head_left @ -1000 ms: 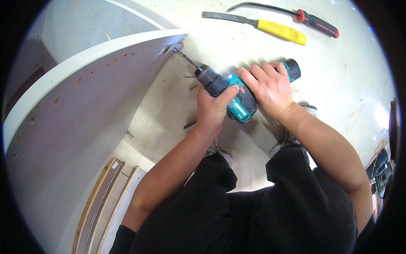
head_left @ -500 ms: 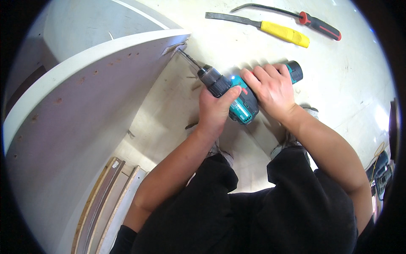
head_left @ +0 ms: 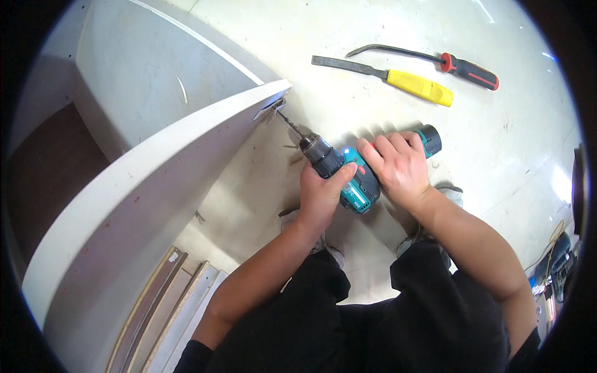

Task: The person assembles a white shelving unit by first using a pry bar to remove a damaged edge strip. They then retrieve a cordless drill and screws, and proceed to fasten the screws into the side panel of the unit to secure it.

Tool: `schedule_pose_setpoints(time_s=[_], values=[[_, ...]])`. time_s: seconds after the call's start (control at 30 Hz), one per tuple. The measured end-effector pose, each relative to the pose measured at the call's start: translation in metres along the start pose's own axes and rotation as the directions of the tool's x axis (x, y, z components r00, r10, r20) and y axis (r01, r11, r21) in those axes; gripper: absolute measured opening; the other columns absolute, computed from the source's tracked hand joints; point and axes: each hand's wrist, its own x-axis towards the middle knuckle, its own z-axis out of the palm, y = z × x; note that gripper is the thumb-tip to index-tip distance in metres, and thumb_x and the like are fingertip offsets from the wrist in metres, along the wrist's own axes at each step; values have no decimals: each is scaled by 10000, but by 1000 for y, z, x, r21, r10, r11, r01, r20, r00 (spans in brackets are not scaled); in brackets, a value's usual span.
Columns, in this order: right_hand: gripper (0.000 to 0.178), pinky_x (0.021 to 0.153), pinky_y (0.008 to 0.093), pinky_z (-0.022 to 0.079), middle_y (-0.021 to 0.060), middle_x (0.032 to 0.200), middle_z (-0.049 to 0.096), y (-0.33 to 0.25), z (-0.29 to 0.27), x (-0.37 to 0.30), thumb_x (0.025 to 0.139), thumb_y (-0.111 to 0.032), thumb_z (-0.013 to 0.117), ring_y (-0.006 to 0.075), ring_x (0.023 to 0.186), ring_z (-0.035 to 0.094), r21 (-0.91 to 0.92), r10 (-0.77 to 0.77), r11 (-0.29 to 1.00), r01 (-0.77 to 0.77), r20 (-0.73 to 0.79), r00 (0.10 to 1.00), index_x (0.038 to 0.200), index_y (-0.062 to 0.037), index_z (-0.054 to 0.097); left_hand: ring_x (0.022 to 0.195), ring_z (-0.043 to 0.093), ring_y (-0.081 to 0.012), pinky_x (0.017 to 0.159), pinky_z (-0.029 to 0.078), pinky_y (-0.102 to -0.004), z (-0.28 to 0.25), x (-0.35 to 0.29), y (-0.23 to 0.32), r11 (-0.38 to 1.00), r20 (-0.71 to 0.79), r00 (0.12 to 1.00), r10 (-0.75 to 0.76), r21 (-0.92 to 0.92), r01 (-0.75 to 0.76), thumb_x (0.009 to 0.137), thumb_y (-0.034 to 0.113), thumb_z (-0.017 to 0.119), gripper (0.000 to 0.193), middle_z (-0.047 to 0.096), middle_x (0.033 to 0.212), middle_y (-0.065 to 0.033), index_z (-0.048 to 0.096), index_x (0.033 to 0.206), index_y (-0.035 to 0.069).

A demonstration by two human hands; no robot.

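Gripping the teal drill (head_left: 351,177) from both sides, the left hand (head_left: 321,196) wraps its fingers around the front of the body just behind the chuck, and the right hand (head_left: 401,168) closes over the rear housing. The drill lies nearly level above the floor (head_left: 497,137), its bit (head_left: 289,124) touching the corner of a white panel (head_left: 155,180). A yellow-handled chisel (head_left: 388,78) and a red-handled pry bar (head_left: 435,59) lie well apart on the floor.
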Motion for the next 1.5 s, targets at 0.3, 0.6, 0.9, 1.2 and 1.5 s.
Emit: schedule_pose_setpoints(time_s=[0.3, 0.6, 0.9, 1.2, 1.5], values=[[232, 694, 335, 380, -7, 749, 494, 0, 0, 5, 720, -167, 576, 166, 723, 535, -23, -11, 1000, 10, -44, 999, 951, -168, 552, 803, 589, -91, 741, 496, -269, -1, 0, -1, 1000, -26, 999, 20, -15, -20, 787, 89, 707, 233, 620, 900, -22, 577, 967, 17], [262, 690, 332, 383, -3, 743, 485, -1, -2, 7, 716, -159, 575, 170, 714, 527, -31, -16, 999, 14, -53, 998, 977, -164, 560, 810, 585, -88, 740, 490, -267, 0, -2, 4, 999, -4, 1000, 27, -23, -27, 802, 79, 696, 223, 614, 901, -20, 573, 978, 20], [137, 695, 337, 383, 6, 723, 474, 0, 1, 8, 711, -160, 577, 179, 719, 529, -13, -5, 1000, 4, -64, 998, 837, -153, 521, 812, 581, -86, 744, 489, -267, 1, 0, 4, 999, -4, 1000, 11, -42, -12, 805, 76, 696, 232, 609, 912, -19, 566, 989, 22], [127, 705, 339, 384, 4, 725, 478, -1, -2, 12, 719, -159, 577, 179, 732, 532, -1, -9, 1000, 8, -65, 998, 834, -155, 523, 844, 586, -100, 778, 486, -279, -3, 1, 6, 1000, 23, 1000, -8, -19, 8, 806, 114, 700, 268, 608, 942, -33, 560, 1021, 39], [245, 690, 335, 378, -4, 736, 486, -3, -1, 14, 729, -162, 574, 176, 722, 535, -24, 1, 1000, -3, -74, 997, 973, -176, 573, 804, 593, -84, 737, 493, -261, -3, 3, 10, 999, 1, 1000, 8, -51, -8, 812, 101, 690, 207, 631, 909, -28, 594, 975, 17]])
